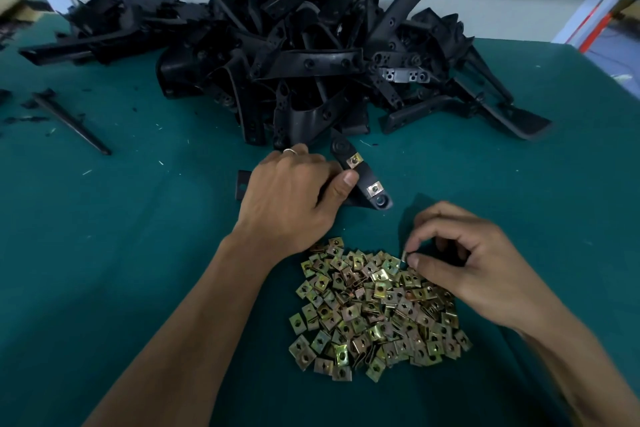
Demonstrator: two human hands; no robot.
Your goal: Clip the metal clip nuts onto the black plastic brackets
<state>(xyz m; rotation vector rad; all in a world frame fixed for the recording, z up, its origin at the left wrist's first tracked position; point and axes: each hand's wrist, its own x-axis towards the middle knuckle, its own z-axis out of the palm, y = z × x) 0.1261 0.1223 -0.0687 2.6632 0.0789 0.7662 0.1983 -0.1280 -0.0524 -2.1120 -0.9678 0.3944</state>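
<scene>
My left hand (pixel 289 192) grips a black plastic bracket (pixel 363 180) lying on the green table, thumb on its near edge. Two metal clip nuts sit on that bracket, one (pixel 354 161) near the far end and one (pixel 374 188) near the close end. My right hand (pixel 460 263) pinches a single clip nut (pixel 404 257) between thumb and forefinger, just above the right edge of the heap of loose clip nuts (pixel 374 312). A large pile of black brackets (pixel 294 55) lies behind.
A long black spike-shaped part (pixel 71 121) lies at the left with black scraps around it. More black parts (pixel 97 31) stretch to the far left. The green table (pixel 138 218) ends at the right, beside a white frame (pixel 602 0).
</scene>
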